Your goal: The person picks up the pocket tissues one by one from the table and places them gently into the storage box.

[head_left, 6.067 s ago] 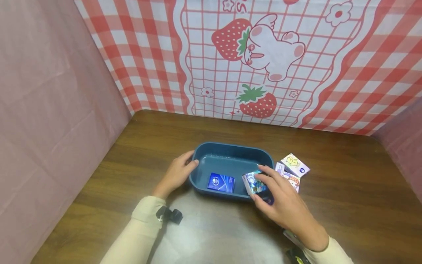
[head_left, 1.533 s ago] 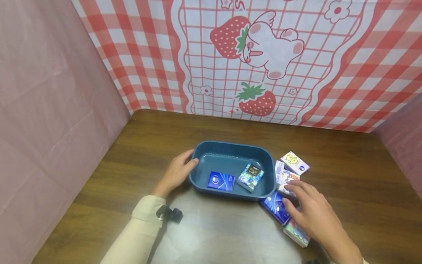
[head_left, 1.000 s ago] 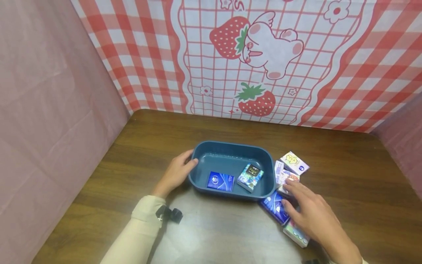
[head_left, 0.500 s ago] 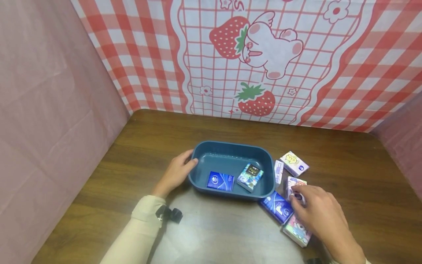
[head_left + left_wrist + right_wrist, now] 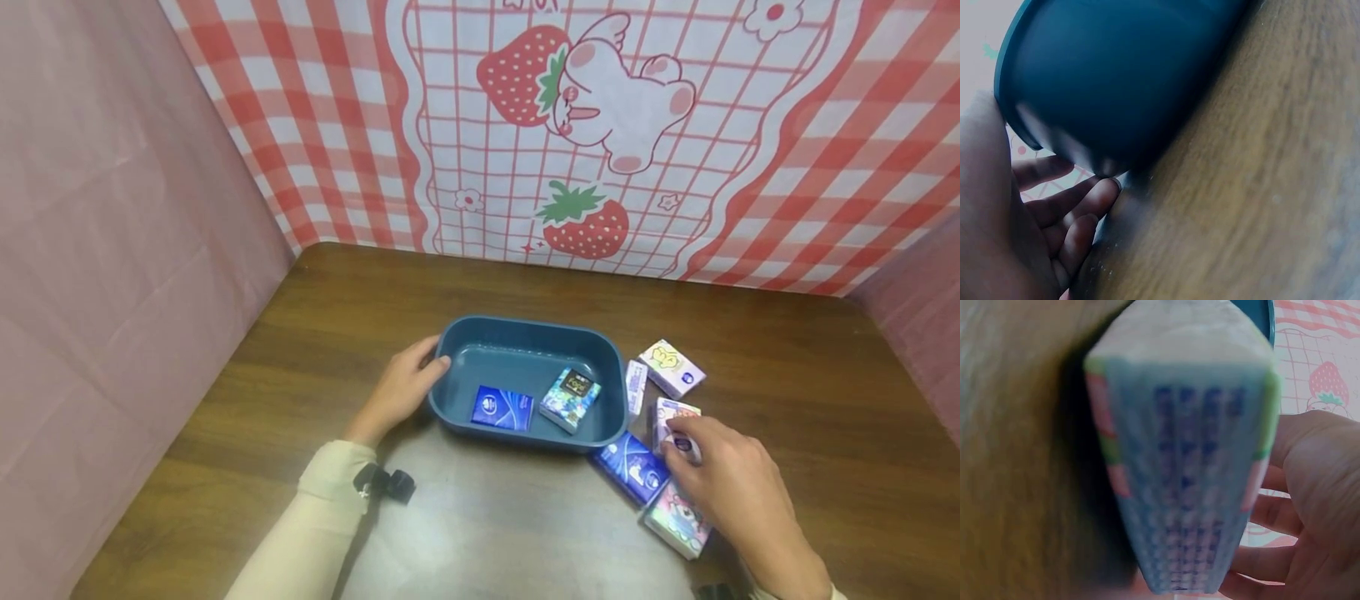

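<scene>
My left hand (image 5: 401,387) holds the left end of a dark blue plastic basin (image 5: 480,367), thumb on the rim and fingers against the outer wall, as the left wrist view shows. Inside lie a blue tissue pack (image 5: 491,408) and a floral one (image 5: 570,402) with a black label. Right of the basin, my right hand (image 5: 738,483) pinches a white-and-purple tissue pack (image 5: 671,410) between thumb and fingers, which partly cover it. Beneath that hand lies a pink-and-green pack (image 5: 678,518); its printed side fills the right wrist view.
Another blue tissue pack (image 5: 632,468) lies at the basin's near right corner. A white-lilac pack (image 5: 636,387) leans beside the right wall, and a pack with a yellow drawing (image 5: 671,367) lies behind it. A checked cloth (image 5: 337,150) hangs behind the wooden table (image 5: 360,292).
The floral pack, in my right hand at first, now lies in the basin. My right hand has since drawn the white-and-purple pack away from the lilac one, rightward. My left hand has stayed put.
</scene>
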`<control>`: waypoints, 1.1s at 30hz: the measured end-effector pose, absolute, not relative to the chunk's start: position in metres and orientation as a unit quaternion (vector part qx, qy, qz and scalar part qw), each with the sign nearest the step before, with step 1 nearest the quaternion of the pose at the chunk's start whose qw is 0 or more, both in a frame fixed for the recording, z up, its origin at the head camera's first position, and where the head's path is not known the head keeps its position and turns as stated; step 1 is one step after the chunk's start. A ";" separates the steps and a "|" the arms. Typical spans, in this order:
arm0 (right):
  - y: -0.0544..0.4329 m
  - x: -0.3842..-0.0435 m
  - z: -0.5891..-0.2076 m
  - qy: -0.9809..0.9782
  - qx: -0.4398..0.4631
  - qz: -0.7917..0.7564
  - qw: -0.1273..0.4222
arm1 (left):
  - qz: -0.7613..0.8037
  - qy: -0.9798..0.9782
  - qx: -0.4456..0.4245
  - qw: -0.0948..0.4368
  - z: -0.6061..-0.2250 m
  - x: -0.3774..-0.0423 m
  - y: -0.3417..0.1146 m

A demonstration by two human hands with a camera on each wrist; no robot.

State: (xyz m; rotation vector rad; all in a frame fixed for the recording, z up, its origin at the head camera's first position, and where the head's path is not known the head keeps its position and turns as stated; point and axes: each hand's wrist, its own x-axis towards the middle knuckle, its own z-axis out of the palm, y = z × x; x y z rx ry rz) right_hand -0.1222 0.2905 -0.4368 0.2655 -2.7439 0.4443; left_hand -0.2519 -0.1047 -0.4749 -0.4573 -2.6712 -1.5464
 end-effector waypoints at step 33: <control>0.289 -0.120 -0.438 -0.978 0.046 0.172 0.110 | -0.489 -0.861 -0.138 0.006 -0.476 -0.254 -0.104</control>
